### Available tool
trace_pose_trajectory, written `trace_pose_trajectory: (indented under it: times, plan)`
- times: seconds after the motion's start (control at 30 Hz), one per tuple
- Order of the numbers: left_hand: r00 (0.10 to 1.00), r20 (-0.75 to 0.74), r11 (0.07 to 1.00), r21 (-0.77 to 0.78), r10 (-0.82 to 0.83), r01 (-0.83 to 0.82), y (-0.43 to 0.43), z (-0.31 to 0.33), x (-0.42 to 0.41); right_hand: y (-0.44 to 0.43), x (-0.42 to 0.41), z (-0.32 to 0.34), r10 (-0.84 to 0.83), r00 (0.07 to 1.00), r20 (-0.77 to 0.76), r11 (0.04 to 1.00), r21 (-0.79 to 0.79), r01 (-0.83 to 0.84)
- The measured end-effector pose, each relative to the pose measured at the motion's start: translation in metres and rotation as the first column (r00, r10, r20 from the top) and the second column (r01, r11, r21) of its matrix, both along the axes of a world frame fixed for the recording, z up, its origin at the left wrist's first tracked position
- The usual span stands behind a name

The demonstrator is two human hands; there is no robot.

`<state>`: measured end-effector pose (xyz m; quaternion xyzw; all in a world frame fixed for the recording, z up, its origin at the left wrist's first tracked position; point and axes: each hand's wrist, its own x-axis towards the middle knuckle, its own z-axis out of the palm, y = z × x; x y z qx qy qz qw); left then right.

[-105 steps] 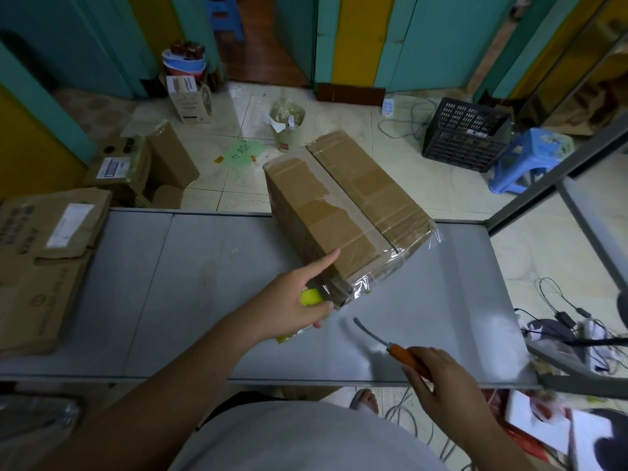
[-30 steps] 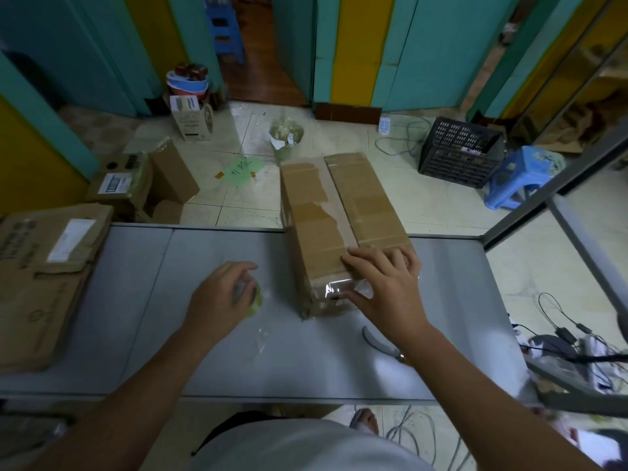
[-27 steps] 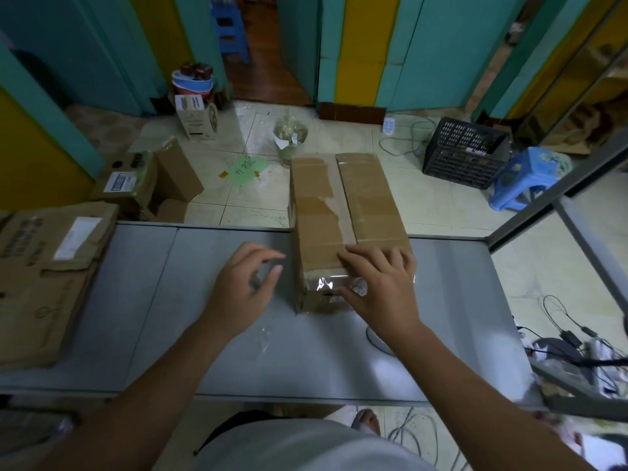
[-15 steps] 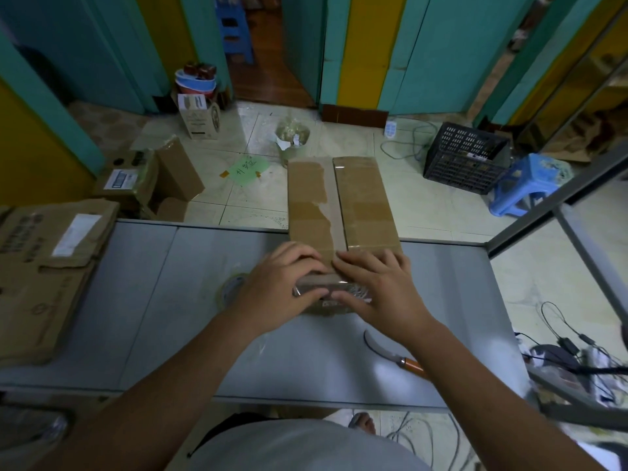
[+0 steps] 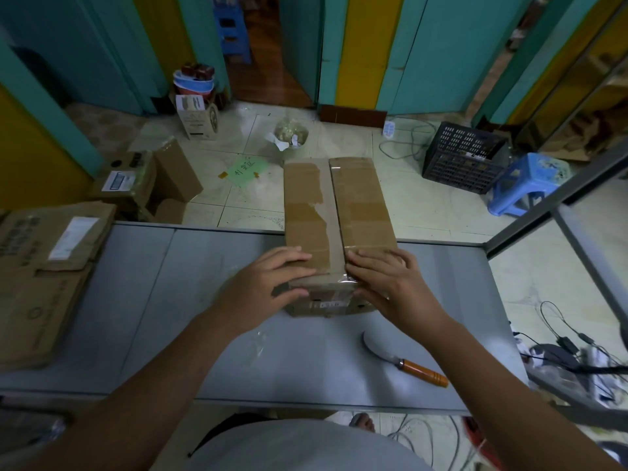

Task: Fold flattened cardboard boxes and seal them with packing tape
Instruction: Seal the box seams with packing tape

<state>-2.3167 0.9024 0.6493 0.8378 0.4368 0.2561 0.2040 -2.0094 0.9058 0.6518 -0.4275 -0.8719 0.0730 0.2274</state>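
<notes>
A long brown cardboard box (image 5: 360,205) lies on the grey table (image 5: 163,300), its far end reaching past the table's back edge. Clear packing tape (image 5: 335,212) runs along its top seam and folds over the near end. My left hand (image 5: 261,290) rests on the near left corner, fingers flat on top and thumb against the front face. My right hand (image 5: 390,283) presses flat on the near right corner beside the seam. No tape roll shows in this view.
A knife with an orange handle (image 5: 407,363) lies on the table near my right forearm. Flattened cardboard boxes (image 5: 40,266) are stacked at the table's left end. Beyond the table, the floor holds boxes, a black crate (image 5: 462,161) and a blue stool (image 5: 523,185).
The box was turned square to me. My right hand put the knife down and my left hand left the tape roll; both hands came onto the box's near end and spread toward its corners.
</notes>
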Motion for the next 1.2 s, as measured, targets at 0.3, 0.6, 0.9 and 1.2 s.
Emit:
trace_pose_trajectory:
  times: [0.3,0.6,0.9,1.2]
  plan:
    - [0.969,0.103,0.974,-0.051,0.226,-0.221,-0.012,-0.005,-0.007,-0.029,0.035,-0.007,-0.393,0.885,-0.251,0.911,-0.24,0.336]
    - [0.961,0.085,0.965,-0.014,0.264,-0.264,-0.014,-0.013,-0.015,-0.039,0.029,-0.002,-0.521,0.788,-0.327,0.838,-0.372,0.4]
    - [0.965,0.073,0.967,0.002,0.254,-0.255,-0.023,-0.011,-0.008,-0.04,0.017,-0.003,-0.548,0.78,-0.302,0.828,-0.326,0.456]
    - [0.984,0.045,0.984,0.047,0.172,-0.174,-0.019,-0.015,-0.009,-0.039,0.037,-0.011,-0.452,0.848,-0.276,0.883,-0.274,0.381]
